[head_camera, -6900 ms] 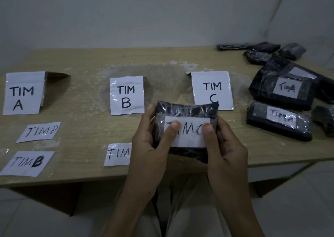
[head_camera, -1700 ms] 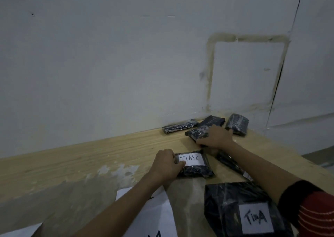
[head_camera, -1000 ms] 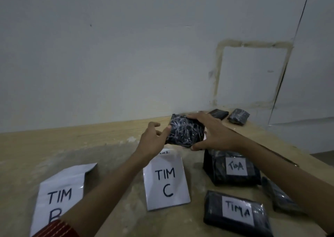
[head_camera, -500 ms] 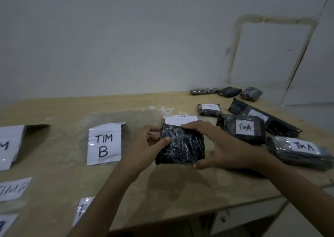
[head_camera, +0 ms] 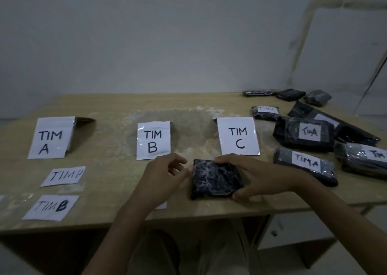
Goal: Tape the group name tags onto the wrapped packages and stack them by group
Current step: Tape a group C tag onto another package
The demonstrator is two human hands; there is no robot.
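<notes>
A small black wrapped package point(head_camera: 215, 179) without a tag lies near the table's front edge, below the TIM C sign point(head_camera: 238, 136). My right hand point(head_camera: 251, 176) grips its top and right side. My left hand point(head_camera: 165, 178) sits just left of it, fingers curled and touching its left edge. Two loose TIM B tags point(head_camera: 63, 176) point(head_camera: 51, 207) lie at the front left; another tag point(head_camera: 161, 205) is mostly hidden under my left wrist. A package tagged TIM C point(head_camera: 265, 113) lies behind the TIM C sign.
Signs TIM A point(head_camera: 50, 138) and TIM B point(head_camera: 153, 140) stand on the wooden table point(head_camera: 104, 111). Packages tagged TIM A point(head_camera: 305, 134) point(head_camera: 305, 165) lie at the right. Three untagged black packages point(head_camera: 290, 94) sit at the far right corner by the wall.
My hands have brought the untagged package from the far right corner down to the front of the table. The tagged TIM C package was left behind the sign.
</notes>
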